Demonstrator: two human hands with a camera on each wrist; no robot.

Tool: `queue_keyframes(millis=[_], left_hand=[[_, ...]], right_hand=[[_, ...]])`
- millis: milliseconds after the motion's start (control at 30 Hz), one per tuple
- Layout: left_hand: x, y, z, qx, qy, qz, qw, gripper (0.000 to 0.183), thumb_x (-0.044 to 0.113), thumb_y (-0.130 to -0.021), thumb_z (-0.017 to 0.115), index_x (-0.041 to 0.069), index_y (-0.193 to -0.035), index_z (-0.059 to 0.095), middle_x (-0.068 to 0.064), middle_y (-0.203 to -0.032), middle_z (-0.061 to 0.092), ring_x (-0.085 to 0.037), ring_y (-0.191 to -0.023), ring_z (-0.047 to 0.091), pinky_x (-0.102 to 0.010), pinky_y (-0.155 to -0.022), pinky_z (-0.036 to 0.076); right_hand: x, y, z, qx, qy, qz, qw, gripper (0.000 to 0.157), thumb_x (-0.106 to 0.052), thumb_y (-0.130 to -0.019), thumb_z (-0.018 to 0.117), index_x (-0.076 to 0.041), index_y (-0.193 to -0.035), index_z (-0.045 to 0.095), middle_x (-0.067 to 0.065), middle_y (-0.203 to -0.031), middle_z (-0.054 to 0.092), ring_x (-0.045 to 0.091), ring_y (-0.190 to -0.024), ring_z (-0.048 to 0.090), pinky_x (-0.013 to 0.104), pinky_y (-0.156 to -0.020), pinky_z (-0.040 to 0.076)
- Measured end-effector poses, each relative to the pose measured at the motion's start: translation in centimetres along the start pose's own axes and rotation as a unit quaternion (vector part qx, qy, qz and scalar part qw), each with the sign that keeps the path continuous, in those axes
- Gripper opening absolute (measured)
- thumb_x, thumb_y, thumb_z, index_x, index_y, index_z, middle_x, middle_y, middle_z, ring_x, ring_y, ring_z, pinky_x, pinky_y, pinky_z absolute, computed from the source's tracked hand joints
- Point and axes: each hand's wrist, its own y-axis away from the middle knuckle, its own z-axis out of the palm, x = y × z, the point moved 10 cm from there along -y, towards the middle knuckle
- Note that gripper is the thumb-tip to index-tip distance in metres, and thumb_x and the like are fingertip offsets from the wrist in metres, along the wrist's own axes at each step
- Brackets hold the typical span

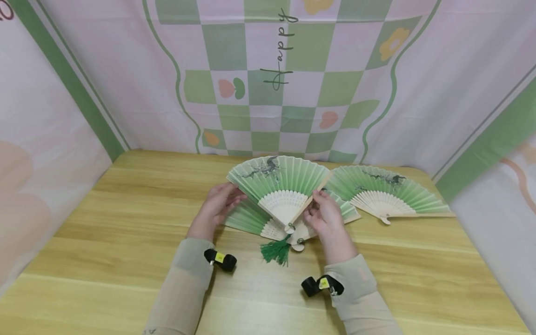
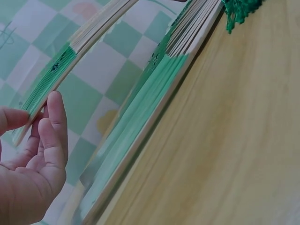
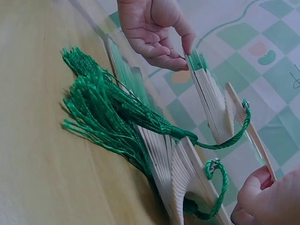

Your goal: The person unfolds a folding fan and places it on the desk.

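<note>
A spread green folding fan with a dark bird-and-branch print is held up at the middle of the table. My left hand pinches its left edge between thumb and fingers, plain in the left wrist view. On its right, my right hand grips the outer wooden stick. Beneath it a second open green fan lies on the table, partly covered. Green tassels hang by cords from the pivot ends of these two fans. The lower fan's pleats stretch along the wood, apart from the raised one.
A third open green fan lies at the back right, overlapped at its left edge. The wooden table ends at a checkered cloth backdrop. Black wrist cameras are strapped on both sleeves.
</note>
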Motion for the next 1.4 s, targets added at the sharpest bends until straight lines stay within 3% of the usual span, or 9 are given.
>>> queue_keyframes(millis=[233,367,967,1400], left_hand=[[0.1,-0.1,-0.1,-0.006,0.012,0.004,0.9999,0.020,0.017,-0.101,0.055,0.004,-0.115,0.061,0.003,-0.084,0.072,-0.006,-0.075,0.069,-0.011,-0.061,0.051],[0.1,-0.1,-0.1,-0.011,0.011,0.007,0.9999,0.023,0.018,-0.101,0.055,0.004,-0.118,0.061,0.003,-0.086,0.072,-0.006,-0.077,0.069,-0.011,-0.062,0.051],[0.0,0.2,0.0,-0.017,0.019,0.008,0.9996,0.013,0.018,-0.102,0.055,0.006,-0.106,0.058,0.001,-0.087,0.071,-0.006,-0.078,0.069,-0.010,-0.063,0.051],[0.2,0.0,-0.5,-0.008,0.043,0.013,0.9989,0.011,0.018,-0.102,0.056,0.007,-0.099,0.058,0.001,-0.087,0.071,-0.007,-0.082,0.071,-0.010,-0.062,0.050]], right_hand=[[-0.5,0.1,0.0,-0.007,0.000,-0.006,1.000,0.015,-0.020,-0.107,0.036,-0.019,-0.116,0.047,0.000,-0.116,0.046,0.009,-0.107,0.048,0.020,-0.091,0.043],[-0.7,0.0,-0.1,-0.007,-0.014,-0.009,1.000,0.013,-0.020,-0.107,0.035,-0.018,-0.114,0.046,0.000,-0.116,0.045,0.009,-0.107,0.047,0.018,-0.091,0.042],[-1.7,-0.1,-1.7,0.035,-0.083,-0.031,0.995,0.014,-0.020,-0.106,0.034,-0.019,-0.108,0.048,-0.004,-0.107,0.049,0.007,-0.100,0.048,0.020,-0.086,0.041],[-2.1,0.0,-1.9,0.048,-0.101,-0.029,0.993,0.014,-0.021,-0.107,0.034,-0.019,-0.110,0.048,-0.004,-0.115,0.048,0.008,-0.106,0.046,0.023,-0.092,0.039]])
